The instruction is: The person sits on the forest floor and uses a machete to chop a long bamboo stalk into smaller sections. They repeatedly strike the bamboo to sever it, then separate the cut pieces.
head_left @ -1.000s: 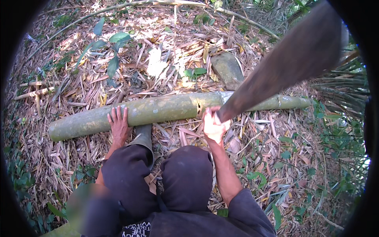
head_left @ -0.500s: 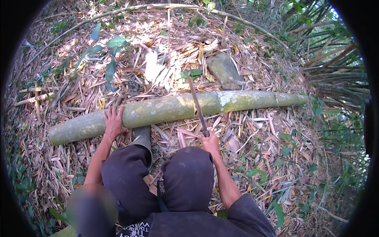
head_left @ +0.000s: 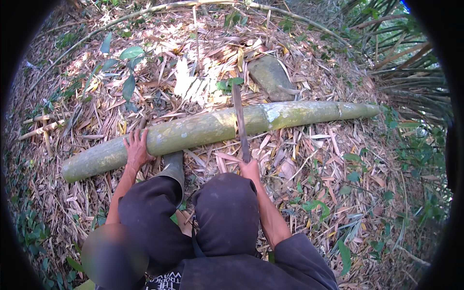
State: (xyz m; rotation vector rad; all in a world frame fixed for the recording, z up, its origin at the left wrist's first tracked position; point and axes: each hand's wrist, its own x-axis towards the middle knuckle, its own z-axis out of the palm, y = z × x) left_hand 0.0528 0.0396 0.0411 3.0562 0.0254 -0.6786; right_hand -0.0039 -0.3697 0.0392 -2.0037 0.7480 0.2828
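A thick green bamboo stem (head_left: 193, 130) lies crosswise on the ground in front of my knees. My left hand (head_left: 138, 150) presses on its left part, fingers spread over the top, gripping nothing. In my right hand (head_left: 249, 169), the fingers are wrapped round the handle of a machete (head_left: 240, 118). Its long dark blade points away from me and crosses over the stem right of the middle. Just left of the blade a pale narrow notch shows in the bamboo. Whether the edge touches the stem I cannot tell.
Dry bamboo leaves cover the ground. Beyond the stem sits a grey stone (head_left: 272, 77), with a leafy seedling (head_left: 129, 72) farther left. A long thin cane (head_left: 164, 7) arches across the far side. Bamboo stalks (head_left: 411, 82) crowd the right. My boot (head_left: 172, 169) stands against the stem.
The machete has turned slightly, so its blade shows broader and more upright. My right hand has shifted a little left. My left hand stays on the bamboo; the whole view has tilted slightly.
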